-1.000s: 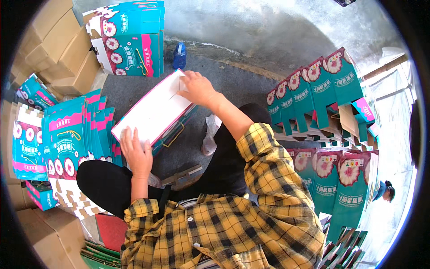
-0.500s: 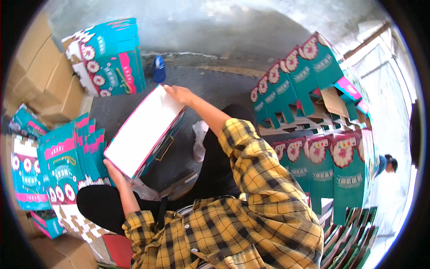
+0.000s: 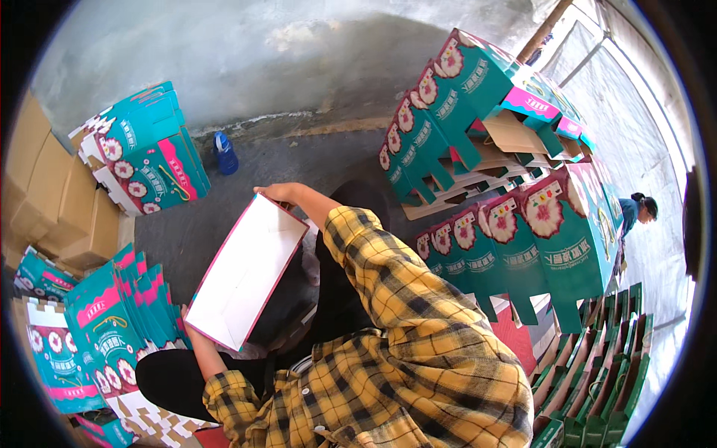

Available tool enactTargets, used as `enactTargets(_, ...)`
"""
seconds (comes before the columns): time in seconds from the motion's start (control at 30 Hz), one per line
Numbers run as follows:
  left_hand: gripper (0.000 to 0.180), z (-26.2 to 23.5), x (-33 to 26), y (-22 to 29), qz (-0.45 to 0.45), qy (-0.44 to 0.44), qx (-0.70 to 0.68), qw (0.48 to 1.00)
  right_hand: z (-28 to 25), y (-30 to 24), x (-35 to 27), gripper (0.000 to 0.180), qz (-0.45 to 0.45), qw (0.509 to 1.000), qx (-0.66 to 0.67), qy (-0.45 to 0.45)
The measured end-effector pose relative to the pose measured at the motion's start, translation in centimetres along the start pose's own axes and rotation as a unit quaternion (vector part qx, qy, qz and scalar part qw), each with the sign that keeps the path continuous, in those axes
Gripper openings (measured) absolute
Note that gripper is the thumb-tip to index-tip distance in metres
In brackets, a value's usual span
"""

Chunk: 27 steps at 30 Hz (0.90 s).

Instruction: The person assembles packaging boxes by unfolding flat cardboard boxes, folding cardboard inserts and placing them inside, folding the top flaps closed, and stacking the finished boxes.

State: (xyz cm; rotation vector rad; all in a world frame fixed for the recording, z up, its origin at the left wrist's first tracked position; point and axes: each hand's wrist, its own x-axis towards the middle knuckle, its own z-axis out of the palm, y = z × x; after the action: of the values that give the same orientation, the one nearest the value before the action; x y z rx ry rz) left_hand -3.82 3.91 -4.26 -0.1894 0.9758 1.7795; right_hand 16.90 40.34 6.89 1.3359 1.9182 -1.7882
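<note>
Between my two hands is a cardboard gift box (image 3: 249,272), tilted over my lap, with a white surface facing up and thin dark red edges. At its far end, my right hand (image 3: 277,193) is closed on the corner. My left hand (image 3: 196,332) grips the near-left end, its fingers partly hidden by the box. I cannot tell whether the white surface is the box's inside or its underside. Left of my left hand lean several flattened teal and pink cartons (image 3: 149,295), close to the box's near end.
Folded teal boxes (image 3: 478,254) stand in rows at the right, with more boxes (image 3: 441,104) behind. Flat cartons (image 3: 149,149) and brown cartons (image 3: 60,190) line the left. A blue bottle (image 3: 225,155) stands near the wall. A person (image 3: 636,213) is at far right.
The head view has shifted, so the surroundings sit differently. The box has turned to a steeper angle, and its teal side no longer shows. Both hands still hold it.
</note>
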Motion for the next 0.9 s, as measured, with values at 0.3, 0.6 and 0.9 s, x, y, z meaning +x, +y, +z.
enactTargets(0.3, 0.05, 6.1, -5.3, 1.5, 0.271, 0.01, 0.143, 0.952, -1.9, -3.2, -4.9, 0.038, -0.237, 0.95, 0.194, -0.059)
enactTargets(0.6, 0.058, 1.9, -0.8, 1.7, 0.199, 0.16, 0.1, 0.962, -2.8, 0.5, -1.4, 0.072, -0.415, 0.895, 0.091, -0.134)
enactTargets(0.9, 0.055, 6.0, -4.7, 0.2, 0.142, 0.055, 0.043, 0.987, -1.6, 1.5, 2.2, 0.073, -0.102, 0.989, 0.071, -0.08)
